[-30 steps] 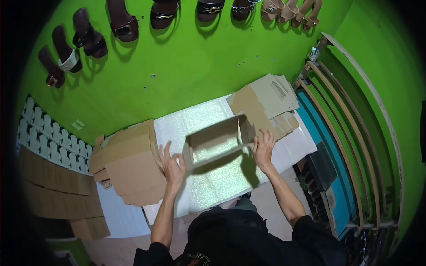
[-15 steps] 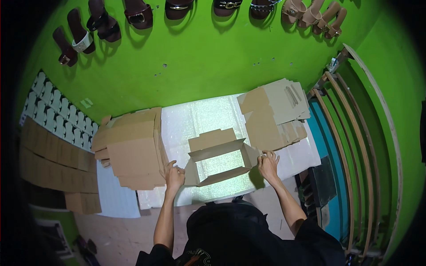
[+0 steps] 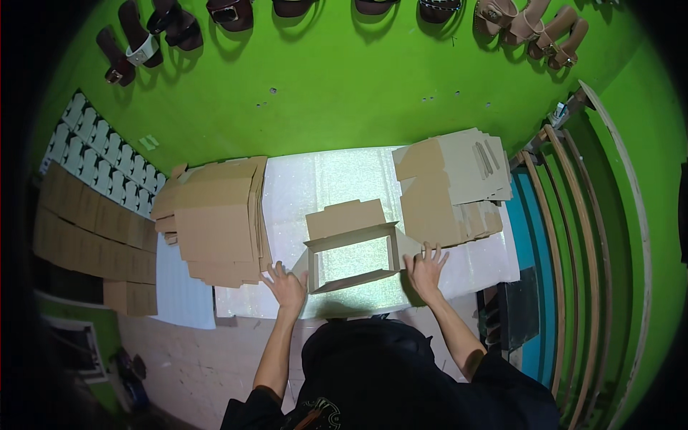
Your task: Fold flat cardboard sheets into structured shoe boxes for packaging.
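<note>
A partly folded brown cardboard box [image 3: 353, 282] stands on the white table cover, its long flap with a tab [image 3: 345, 219] leaning out on the far side. Inside its walls shows a bright, shimmering surface like the table cover. At the left end, my left hand [image 3: 288, 288] has its fingers spread, with the thumb side against the box's left side flap [image 3: 302, 266]. My right hand [image 3: 426, 272] is at the other end, fingers apart and raised, its thumb side touching the right side flap [image 3: 408, 246]. Neither hand is wrapped around anything.
Flat cardboard blanks lie in a left stack [image 3: 218, 222] and a right stack [image 3: 448, 186]. Brown boxes [image 3: 89, 229] are piled at far left beside a white-and-black patterned panel [image 3: 104, 150]. Sandals [image 3: 183, 29] hang on the green wall. A wooden rack [image 3: 580, 251] stands at right.
Both hands have moved inward, closer to the box's ends, and their fingers have spread. The side flaps stand out less to the sides. The whole view has shifted slightly.
</note>
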### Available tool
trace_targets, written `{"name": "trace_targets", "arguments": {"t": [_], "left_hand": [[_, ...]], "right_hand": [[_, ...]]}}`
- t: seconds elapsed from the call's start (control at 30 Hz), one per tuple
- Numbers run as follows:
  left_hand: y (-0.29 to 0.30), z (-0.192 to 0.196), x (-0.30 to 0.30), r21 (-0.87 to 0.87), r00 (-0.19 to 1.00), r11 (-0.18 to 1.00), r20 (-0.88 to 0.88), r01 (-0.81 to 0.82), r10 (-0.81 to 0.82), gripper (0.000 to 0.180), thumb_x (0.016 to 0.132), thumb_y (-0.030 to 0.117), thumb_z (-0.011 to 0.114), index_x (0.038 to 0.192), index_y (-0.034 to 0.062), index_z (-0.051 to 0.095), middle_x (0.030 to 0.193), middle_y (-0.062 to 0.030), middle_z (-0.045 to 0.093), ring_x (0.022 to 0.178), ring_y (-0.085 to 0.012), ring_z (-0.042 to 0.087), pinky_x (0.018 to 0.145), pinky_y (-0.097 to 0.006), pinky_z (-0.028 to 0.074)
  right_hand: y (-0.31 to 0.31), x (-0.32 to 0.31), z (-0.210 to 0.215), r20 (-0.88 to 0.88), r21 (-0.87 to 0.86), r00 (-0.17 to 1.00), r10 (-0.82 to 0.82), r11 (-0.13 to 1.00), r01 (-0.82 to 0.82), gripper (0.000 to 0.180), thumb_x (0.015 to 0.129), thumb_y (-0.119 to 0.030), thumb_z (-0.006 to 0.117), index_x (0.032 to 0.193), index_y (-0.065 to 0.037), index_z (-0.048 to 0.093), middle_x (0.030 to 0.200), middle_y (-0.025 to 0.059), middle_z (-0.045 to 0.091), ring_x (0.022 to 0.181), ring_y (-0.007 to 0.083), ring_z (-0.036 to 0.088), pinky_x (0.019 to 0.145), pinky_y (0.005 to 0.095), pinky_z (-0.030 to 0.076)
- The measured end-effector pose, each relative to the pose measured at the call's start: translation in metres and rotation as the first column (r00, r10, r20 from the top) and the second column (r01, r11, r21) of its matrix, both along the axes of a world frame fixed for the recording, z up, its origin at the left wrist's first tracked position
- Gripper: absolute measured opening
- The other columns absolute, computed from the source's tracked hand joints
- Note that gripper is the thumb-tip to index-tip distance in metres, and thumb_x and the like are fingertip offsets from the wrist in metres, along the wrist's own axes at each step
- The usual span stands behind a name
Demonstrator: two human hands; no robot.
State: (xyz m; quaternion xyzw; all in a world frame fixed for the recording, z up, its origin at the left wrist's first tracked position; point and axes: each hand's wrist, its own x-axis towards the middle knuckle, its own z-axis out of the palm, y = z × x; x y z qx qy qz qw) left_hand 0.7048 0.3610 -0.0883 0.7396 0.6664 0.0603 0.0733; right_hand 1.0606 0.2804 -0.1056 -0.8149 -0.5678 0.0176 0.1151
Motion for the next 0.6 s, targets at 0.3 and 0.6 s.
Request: {"name": "trace_targets", "arguments": {"t": [0.3,0.6], "left_hand": [[-0.013,-0.046,0.01,-0.175,0.991,0.983,0.109,-0.054,0.074,0.037,0.084,0.033,0.068,0.078,-0.003,0.075,0.141,-0.024,0.05,0.141,-0.0486,0.03,0.112,-0.077,0.007],[0.034,0.02,0.012,0.454,0.92,0.891,0.359,-0.024,-0.158,0.019,0.086,0.009,0.061,0.08,-0.0021,0.075,0.145,-0.0171,0.05,0.14,-0.0423,0.036,0.115,-0.068,0.011]], "right_hand": [[0.038,-0.012,-0.004,-0.064,-0.367,0.998,0.017,0.929,-0.04,0.051,0.077,-0.039,0.077,0.098,0.007,0.075,0.143,0.0304,0.044,0.139,0.0572,0.026,0.106,0.081,0.015],[0.067,-0.016,0.042,-0.188,0.401,0.938,0.291,0.895,-0.197,0.022,0.087,-0.01,0.061,0.091,0.011,0.069,0.138,0.0267,0.048,0.136,0.0489,0.035,0.111,0.0669,0.024]]}}
